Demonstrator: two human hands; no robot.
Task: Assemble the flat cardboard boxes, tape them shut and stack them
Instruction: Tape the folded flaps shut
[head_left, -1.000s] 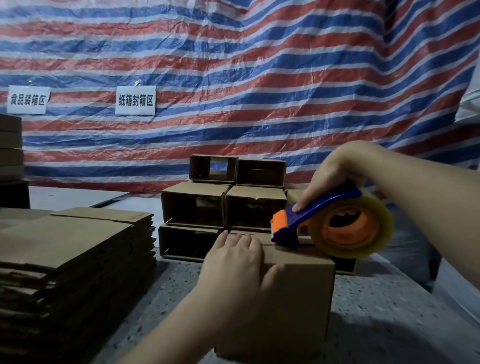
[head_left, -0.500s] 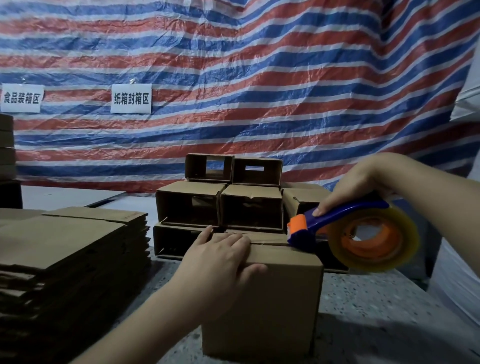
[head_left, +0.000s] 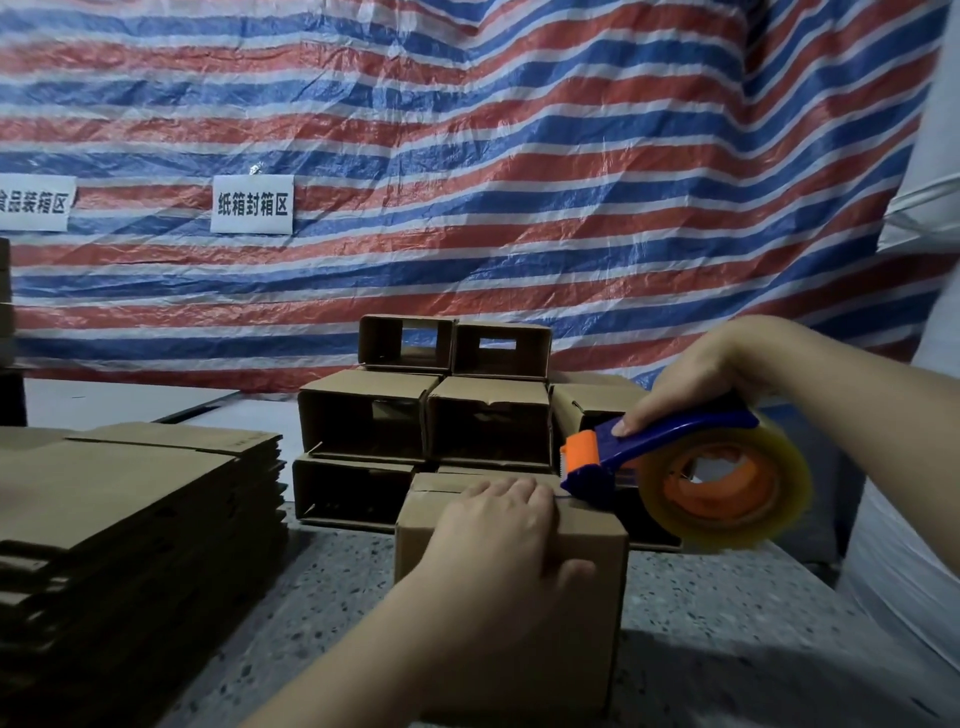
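**Taping the top seam of one box — stack partly built, plenty of flats left**

My left hand (head_left: 498, 525) lies on top of the box (head_left: 587, 587) in front of me, fingers over the closed flaps, thumb down the near face — pressing it steady rather than clenched round it. My right hand (head_left: 696, 379) has its grip wrapped round the blue handle of the tape dispenser (head_left: 670, 467). The orange cutter end sits at the right part of the box top, just beside my left fingertips. The clear tape roll (head_left: 727, 488) hangs off past the right edge of the box. Whether tape is already stuck down along the seam I can't tell; too dim.

The box stands upright on the speckled counter (head_left: 727, 623), near the front edge.

Progress, as I judge it: mid-task. Behind the box is a pile of assembled boxes (head_left: 431, 410) lying on their sides, three layers high, open ends toward me — so those look closed at one end only, though their far ends are hidden. At left a thick stack of flat cardboard (head_left: 130, 493) still waits to be folded up.

Left to do: finish this seam, cut the tape, add the box to the pile — then work through the flats.
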